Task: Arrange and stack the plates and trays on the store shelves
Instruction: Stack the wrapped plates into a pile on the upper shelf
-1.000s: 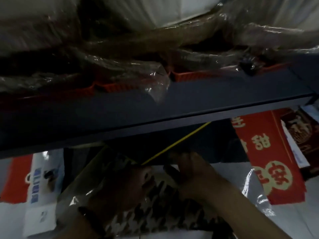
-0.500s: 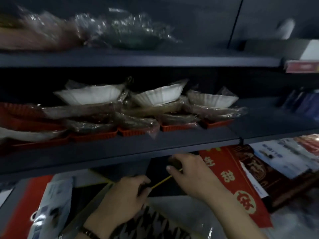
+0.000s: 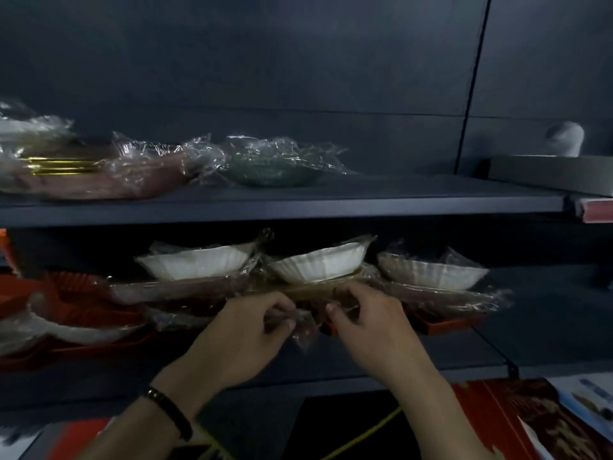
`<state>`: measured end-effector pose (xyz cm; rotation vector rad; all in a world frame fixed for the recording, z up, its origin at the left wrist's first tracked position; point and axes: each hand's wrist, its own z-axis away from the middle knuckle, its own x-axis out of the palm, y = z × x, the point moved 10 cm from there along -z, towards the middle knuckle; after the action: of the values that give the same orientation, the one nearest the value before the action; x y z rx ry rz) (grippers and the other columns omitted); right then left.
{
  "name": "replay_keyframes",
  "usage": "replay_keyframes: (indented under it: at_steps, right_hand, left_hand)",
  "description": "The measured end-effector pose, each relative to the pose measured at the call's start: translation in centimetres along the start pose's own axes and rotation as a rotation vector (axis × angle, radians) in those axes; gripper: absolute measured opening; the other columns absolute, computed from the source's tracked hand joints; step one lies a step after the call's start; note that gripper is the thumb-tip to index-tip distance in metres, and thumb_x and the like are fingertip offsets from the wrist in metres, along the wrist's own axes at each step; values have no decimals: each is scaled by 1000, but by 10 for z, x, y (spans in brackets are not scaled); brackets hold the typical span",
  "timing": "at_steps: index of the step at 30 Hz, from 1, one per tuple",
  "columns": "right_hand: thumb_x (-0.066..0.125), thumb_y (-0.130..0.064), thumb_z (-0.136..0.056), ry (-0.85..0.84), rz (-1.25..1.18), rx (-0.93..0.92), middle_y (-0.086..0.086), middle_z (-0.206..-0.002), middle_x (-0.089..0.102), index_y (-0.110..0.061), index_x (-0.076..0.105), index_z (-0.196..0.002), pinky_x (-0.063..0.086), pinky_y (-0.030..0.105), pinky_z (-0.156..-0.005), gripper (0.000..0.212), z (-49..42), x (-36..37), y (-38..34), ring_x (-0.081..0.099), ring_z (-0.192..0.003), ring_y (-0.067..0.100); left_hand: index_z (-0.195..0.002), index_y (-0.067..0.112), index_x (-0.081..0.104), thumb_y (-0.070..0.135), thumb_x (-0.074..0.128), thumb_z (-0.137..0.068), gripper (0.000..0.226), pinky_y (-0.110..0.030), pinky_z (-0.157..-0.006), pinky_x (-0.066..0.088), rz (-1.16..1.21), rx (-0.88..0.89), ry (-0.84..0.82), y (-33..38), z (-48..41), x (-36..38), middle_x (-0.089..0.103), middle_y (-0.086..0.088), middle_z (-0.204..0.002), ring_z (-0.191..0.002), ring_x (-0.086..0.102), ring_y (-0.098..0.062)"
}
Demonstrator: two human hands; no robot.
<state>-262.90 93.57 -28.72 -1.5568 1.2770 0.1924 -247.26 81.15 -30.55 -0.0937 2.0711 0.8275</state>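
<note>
Both hands are up at the front edge of the middle shelf [image 3: 431,353], working on the centre pile. The left hand [image 3: 252,330], with a dark bracelet [image 3: 169,410] on its wrist, and the right hand [image 3: 368,323] each have fingers and thumb curled in a pinch on the film-wrapped brown tray [image 3: 311,292]. This tray lies under the middle white scalloped dish [image 3: 318,263] and over a red tray [image 3: 444,325]. Gripping low at the front with both hands looks meant to square or slide the whole pile without tipping the dish on top. Two more scalloped dishes, left [image 3: 195,263] and right [image 3: 431,272], sit on similar wrapped piles side by side, apparently so the row reads as matched stacks. More red trays [image 3: 83,303] lie toward the shelf's left end. On the upper shelf [image 3: 365,202], gold-rimmed plates [image 3: 83,171] and a green glass dish [image 3: 268,164] lie in clear wrap near its left and middle. A grey box [image 3: 547,174] sits at its right end. No writing can be read: the red label strip [image 3: 593,210] on the upper shelf's front edge and the red packs [image 3: 530,423] below are too blurred.
</note>
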Motion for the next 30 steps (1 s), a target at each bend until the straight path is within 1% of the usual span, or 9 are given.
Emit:
replay_keyframes:
  at_steps: [5,8,11,15,20,23,26,28,30]
  right_hand:
    - [58,-50,-96,17,-66,1,-15,-102,67,-38,61,-105,57,35,-80,15,-15,14,21,63,-95,7]
    - [62,-43,-97,56,-89,31,-12,-100,67,-35,61,-105,46,15,-67,12,-30,12,30,62,-88,3]
    - [63,-37,-97,77,-129,75,-9,-100,67,-32,63,-114,42,12,-57,18,-38,17,41,62,-83,3]
    - [61,-41,-98,69,-175,73,-10,-115,66,-40,57,-133,57,27,-79,35,-38,31,43,65,-99,8]
    - [61,-40,-103,73,-178,35,-13,-131,53,-48,39,-149,50,23,-93,52,-34,38,41,57,-118,9]
    - [60,-36,-105,83,-197,45,-15,-134,46,-49,32,-155,43,8,-79,59,-33,30,43,45,-114,0]
    - [58,-35,-105,97,-223,54,-13,-136,41,-55,25,-156,43,11,-79,64,-32,24,44,47,-112,3]
    - [58,-34,-105,104,-235,55,-9,-149,36,-61,20,-155,47,18,-88,68,-33,19,45,53,-120,7]
    - [55,-34,-107,90,-238,67,-16,-153,25,-68,11,-154,44,14,-78,73,-32,15,45,52,-109,-4]
  left_hand:
    - [-124,45,61,34,69,-99,28,-27,-87,55,-2,-123,72,-14,-49,9,67,16,-110,-92,67,-3]
    - [-137,48,55,37,70,-97,44,-32,-86,58,-57,-127,157,-17,-75,0,68,16,-104,-90,66,-5]
    - [-148,45,48,37,71,-97,57,-37,-85,61,-72,-116,150,-23,-96,4,72,10,-97,-85,69,-8]
    - [-149,41,52,38,69,-96,56,-37,-84,61,-118,-121,122,-34,-116,18,73,7,-90,-82,70,-11]
    - [-131,49,51,47,65,-90,43,-41,-81,61,-121,-127,111,-45,-129,34,71,8,-91,-79,68,-18]
    - [-108,47,55,37,65,-96,18,-41,-74,61,-64,-127,125,-50,-136,36,72,10,-82,-73,69,-15]
    - [-99,28,64,21,60,-105,10,-42,-67,60,29,-115,162,-47,-140,30,75,1,-79,-66,70,-19]
    - [-97,20,67,15,59,-105,13,-33,-66,51,42,-77,213,-39,-137,20,71,2,-75,-66,65,-13]
    - [-95,24,68,16,59,-105,16,-19,-62,42,28,-26,257,-25,-125,11,66,9,-70,-67,60,-2]
